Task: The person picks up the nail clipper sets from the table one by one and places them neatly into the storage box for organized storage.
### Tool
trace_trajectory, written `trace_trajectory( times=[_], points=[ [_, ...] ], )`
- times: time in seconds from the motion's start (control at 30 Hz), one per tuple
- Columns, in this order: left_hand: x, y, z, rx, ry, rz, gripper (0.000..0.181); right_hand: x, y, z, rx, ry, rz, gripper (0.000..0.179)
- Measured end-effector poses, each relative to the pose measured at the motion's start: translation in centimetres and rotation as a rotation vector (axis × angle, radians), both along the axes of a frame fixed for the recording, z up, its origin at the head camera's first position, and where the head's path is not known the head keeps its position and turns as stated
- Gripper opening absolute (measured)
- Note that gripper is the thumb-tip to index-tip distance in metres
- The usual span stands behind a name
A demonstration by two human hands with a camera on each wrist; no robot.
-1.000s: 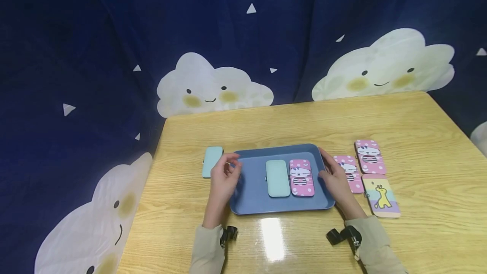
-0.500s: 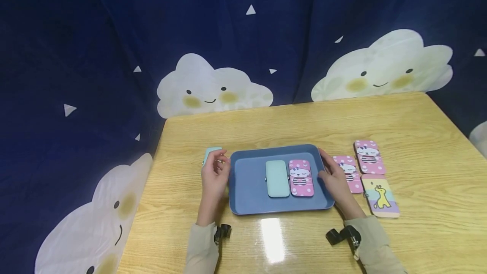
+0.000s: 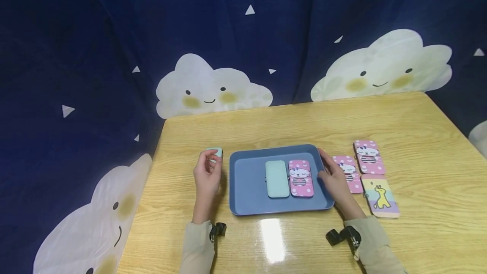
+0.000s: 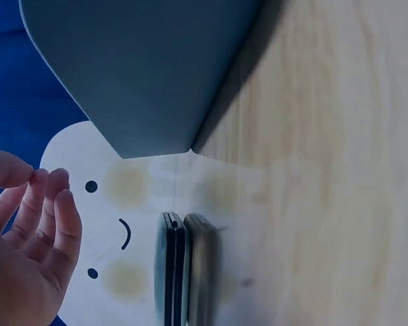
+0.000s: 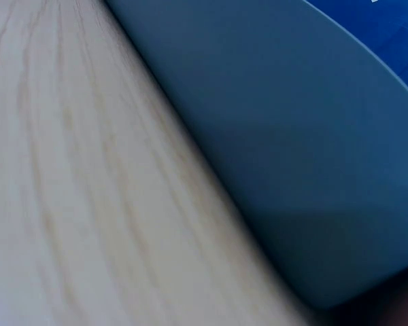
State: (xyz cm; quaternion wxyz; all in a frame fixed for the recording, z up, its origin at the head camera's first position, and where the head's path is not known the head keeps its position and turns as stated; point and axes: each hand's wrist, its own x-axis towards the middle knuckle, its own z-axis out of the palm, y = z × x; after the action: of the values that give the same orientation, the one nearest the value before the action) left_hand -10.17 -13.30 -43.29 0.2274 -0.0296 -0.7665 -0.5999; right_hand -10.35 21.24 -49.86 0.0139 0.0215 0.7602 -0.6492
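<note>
My left hand (image 3: 207, 174) hovers left of the blue tray (image 3: 247, 204), above a mint clasp case (image 3: 217, 152) that it partly hides. Its fingers are loosely bent and hold nothing. In the left wrist view, that hand (image 4: 34, 255) is apart from the case (image 4: 164, 272), which lies flat on the table. My right hand (image 3: 336, 181) grips the tray's right rim, thumb on the inner side. Inside the tray, a second mint case (image 3: 277, 179) and a pink cat-print case (image 3: 301, 186) lie side by side, right of the middle.
Right of the tray lie two more pink cat-print cases, one nearer (image 3: 354, 176) and one farther (image 3: 369, 151), plus a pastel giraffe case (image 3: 380, 202). A dark blue curtain (image 3: 289, 20) with cloud prints hangs behind the wooden table (image 3: 304, 121).
My left hand has moved left from the tray's left rim to over the mint case on the table. The right hand stays on the tray, which has barely moved.
</note>
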Motion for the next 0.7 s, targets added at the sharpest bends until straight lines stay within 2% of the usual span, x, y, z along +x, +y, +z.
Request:
trace_trajectory(
  times=[0.4, 0.63, 0.7],
  points=[
    [-0.9, -0.5, -0.4, -0.035, 0.016, 0.057, 0.020, 0.0, -0.1, -0.1, -0.003, 0.006, 0.005, 0.073],
    [-3.1, -1.7, -4.1, -0.028, 0.010, 0.140, 0.023, -0.1, 0.0, -0.3, -0.001, 0.020, 0.001, 0.073],
    [-3.2, -1.7, -4.2, -0.027, 0.005, 0.169, 0.023, -0.1, 0.0, -0.3, -0.006, 0.014, 0.000, 0.073]
  ],
)
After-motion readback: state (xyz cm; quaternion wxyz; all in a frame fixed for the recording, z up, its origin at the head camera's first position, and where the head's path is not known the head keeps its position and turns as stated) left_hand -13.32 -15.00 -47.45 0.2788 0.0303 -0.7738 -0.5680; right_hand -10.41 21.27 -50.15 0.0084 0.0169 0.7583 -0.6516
